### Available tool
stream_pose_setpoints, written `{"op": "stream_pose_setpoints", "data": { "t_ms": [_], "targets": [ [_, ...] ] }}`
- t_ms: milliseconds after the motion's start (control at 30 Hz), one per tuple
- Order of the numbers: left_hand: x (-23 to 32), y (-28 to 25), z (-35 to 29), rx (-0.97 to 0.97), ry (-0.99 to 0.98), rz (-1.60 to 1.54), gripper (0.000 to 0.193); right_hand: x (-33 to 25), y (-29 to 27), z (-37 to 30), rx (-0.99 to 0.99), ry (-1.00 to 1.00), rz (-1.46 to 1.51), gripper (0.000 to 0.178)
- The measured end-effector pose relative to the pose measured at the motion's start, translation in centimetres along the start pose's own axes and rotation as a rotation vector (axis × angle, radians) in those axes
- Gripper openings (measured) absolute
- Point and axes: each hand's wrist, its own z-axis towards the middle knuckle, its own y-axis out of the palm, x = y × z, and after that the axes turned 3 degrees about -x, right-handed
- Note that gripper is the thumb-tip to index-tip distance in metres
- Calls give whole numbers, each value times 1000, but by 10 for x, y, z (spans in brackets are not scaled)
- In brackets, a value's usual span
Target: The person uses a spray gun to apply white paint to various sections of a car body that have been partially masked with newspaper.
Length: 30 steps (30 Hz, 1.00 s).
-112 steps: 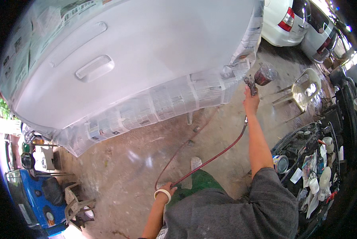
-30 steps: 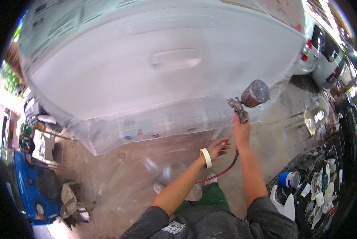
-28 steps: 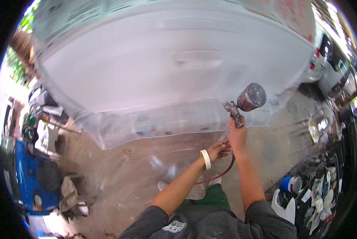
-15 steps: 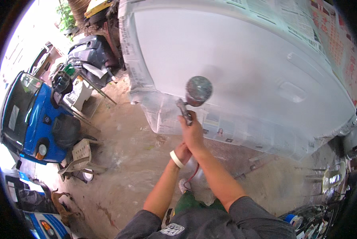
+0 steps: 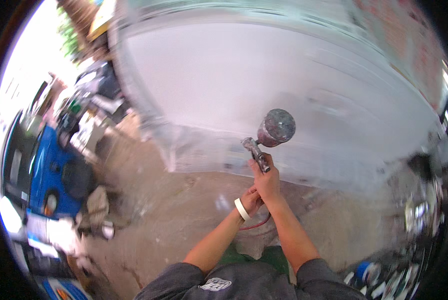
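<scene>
My right hand [image 5: 267, 186] is wrapped round the handle of a paint-spattered spray gun [image 5: 256, 154]. A dark, speckled paint cup [image 5: 277, 128] sits on the gun and overlaps the pale panel behind it. Against the heel of my right hand, my left hand [image 5: 252, 198] is closed, a white band [image 5: 242, 209] round its wrist; what its fingers grip is hidden. A red hose [image 5: 256, 226] shows below my wrists. Beyond the gun stands a large whitish vehicle panel [image 5: 209, 75] with a recessed handle area, blurred now.
Masking paper [image 5: 199, 150] borders the panel. At the left are a blue vehicle [image 5: 54, 170], a plastic chair [image 5: 98, 204] and dark parts [image 5: 101, 80]. Clutter with a blue-and-white can [image 5: 369, 272] lies at lower right. Concrete floor [image 5: 174, 220] stretches below.
Both hands and the spray gun have moved right and slightly lower in the picture. The view has shifted, with the panel's left edge further left and more blur. The grip stays the same.
</scene>
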Motion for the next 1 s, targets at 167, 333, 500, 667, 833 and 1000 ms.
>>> {"op": "stream_pose_setpoints", "data": {
  "t_ms": [167, 333, 500, 667, 833, 1000],
  "targets": [
    [-105, 115, 62, -108, -238, 14, 30, 61, -165, -26, 227, 10, -57, 37],
    [-225, 190, 137, -278, -413, 72, 32, 133, -316, -43, 492, 84, -56, 36],
    [-326, 279, 207, -351, -565, 117, 38, 189, -446, -51, 718, 205, -48, 37],
    [-374, 362, 243, -291, -613, 490, 45, 247, -554, -55, 952, 231, -108, 34],
    [-365, 333, 233, -529, -599, 589, 54, 224, -574, -46, 1042, 298, -74, 34],
    [-320, 302, 200, -469, -654, 450, 49, 209, -510, -52, 994, 184, -180, 38]
  ]
}}
